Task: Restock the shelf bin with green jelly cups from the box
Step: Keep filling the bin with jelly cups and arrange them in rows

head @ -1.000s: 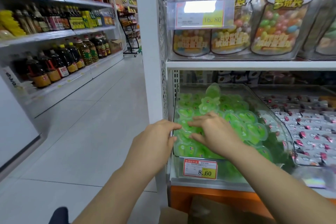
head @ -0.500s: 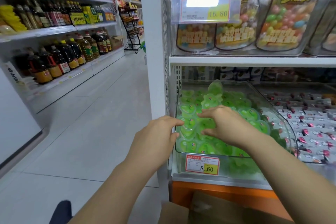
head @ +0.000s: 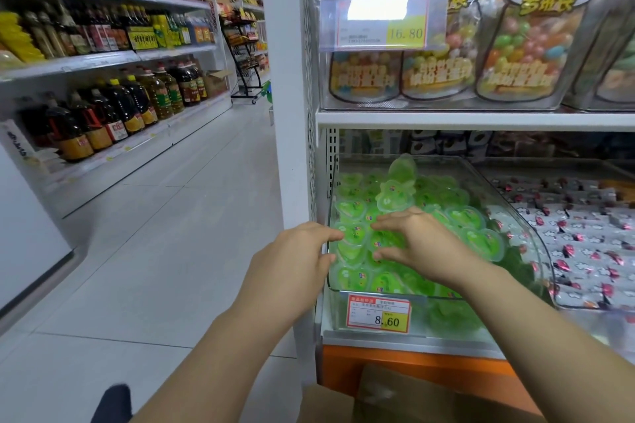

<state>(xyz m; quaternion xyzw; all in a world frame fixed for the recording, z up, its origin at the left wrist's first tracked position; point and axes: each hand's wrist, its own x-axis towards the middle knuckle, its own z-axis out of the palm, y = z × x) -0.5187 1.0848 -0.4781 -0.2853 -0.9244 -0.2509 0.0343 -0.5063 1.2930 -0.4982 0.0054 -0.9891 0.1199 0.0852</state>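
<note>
Jelly cups (head: 395,196), green and heart-shaped, fill the clear shelf bin (head: 519,227) on the lower shelf, heaped toward the back. Right hand (head: 422,244) lies on the front cups, fingers (head: 388,224) spread, gripping nothing. Left hand (head: 292,261) rests at the bin's left wall, fingers loosely bent, holding nothing. Price tag (head: 378,314) fronts the bin; cardboard box (head: 395,398) sits below.

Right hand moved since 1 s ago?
Yes, slightly: the right hand shifted rightward, away from the left wall of the bin, still over the green jelly cups.
</note>
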